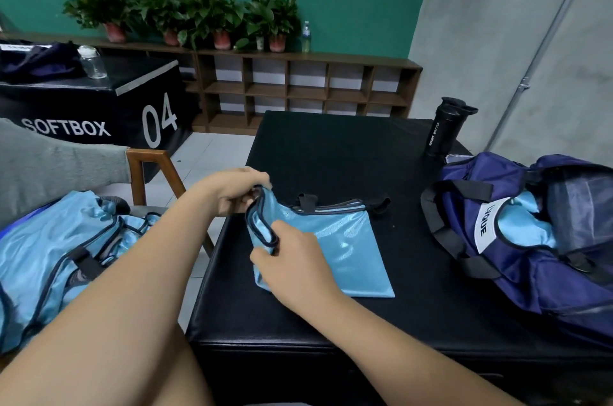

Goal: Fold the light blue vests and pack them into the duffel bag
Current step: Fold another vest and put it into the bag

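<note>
A light blue vest (345,246) with dark trim lies folded on the black padded box (331,147). My left hand (237,191) pinches its upper left corner, lifted slightly off the surface. My right hand (292,264) grips the dark-trimmed left edge lower down. The navy duffel bag (517,273) lies open at the right, with light blue fabric (520,223) showing inside its mouth. A pile of more light blue vests (56,249) lies at the left on a chair.
A black sport bottle (446,127) stands at the box's far right corner. A wooden chair (156,173) stands at the left, with a grey sleeve (49,167) over it. Behind are a black box marked SOFTBOX 04 (99,117), a wooden shelf (298,84) and potted plants (185,14).
</note>
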A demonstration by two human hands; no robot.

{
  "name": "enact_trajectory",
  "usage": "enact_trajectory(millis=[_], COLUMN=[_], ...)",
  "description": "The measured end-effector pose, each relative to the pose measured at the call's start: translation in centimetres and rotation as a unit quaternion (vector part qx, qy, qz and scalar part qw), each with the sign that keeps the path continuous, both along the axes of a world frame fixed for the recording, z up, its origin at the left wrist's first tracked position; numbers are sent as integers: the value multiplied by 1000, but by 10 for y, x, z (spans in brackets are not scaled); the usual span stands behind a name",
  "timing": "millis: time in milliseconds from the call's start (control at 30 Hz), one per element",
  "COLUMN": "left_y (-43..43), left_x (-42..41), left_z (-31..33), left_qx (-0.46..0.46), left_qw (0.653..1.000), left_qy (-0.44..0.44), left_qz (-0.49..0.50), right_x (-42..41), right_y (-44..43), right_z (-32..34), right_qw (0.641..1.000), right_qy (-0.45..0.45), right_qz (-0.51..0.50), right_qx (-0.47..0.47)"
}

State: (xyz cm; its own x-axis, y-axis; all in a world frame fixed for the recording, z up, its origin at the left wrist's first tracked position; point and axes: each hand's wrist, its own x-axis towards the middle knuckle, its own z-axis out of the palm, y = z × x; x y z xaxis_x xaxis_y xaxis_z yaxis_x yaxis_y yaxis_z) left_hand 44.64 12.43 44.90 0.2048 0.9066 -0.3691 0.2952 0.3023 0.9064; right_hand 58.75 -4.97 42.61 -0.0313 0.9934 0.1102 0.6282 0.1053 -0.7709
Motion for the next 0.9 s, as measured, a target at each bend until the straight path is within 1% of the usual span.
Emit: enact_trajectory(millis=[67,100,200,267,400,533,600,700,767,800,833,867,900], left_y=[-4,-8,-16,-21,-32,-43,-47,-49,-50,-51,-51,-52,-52], left_x=[22,34,62,77,102,124,132,138,140,139,138,136,133], left_z=[0,0,-2,-6,-16,-26,-33,-45,-50,-49,-47,-44,-41], left_qx=[16,29,60,70,98,119,120,129,143,146,149,152,159], left_qw=[998,996,993,992,986,984,984,984,981,979,978,977,975], left_qy=[-65,-83,-100,-108,-130,-115,-98,-49,-28,-29,-34,-36,-31], left_qz=[18,16,-3,-15,-34,-60,-83,-111,-129,-136,-141,-146,-155], right_x=[13,20,43,61,97,128,142,157,165,168,171,176,181], right_y=[-2,-4,-13,-19,-26,-25,-22,-22,-23,-24,-24,-24,-25], right_z=[5,6,15,14,8,-2,-6,-11,-11,-11,-10,-10,-10], right_qw=[999,998,986,978,970,965,965,967,968,971,975,975,964], right_qy=[36,57,148,183,195,179,156,97,41,-1,-64,-149,-242], right_qz=[-19,-22,-42,-58,-81,-81,-73,-62,-50,-45,-41,-44,-51], right_qx=[-18,-30,-64,-86,-119,-172,-198,-226,-241,-235,-209,-161,-102])
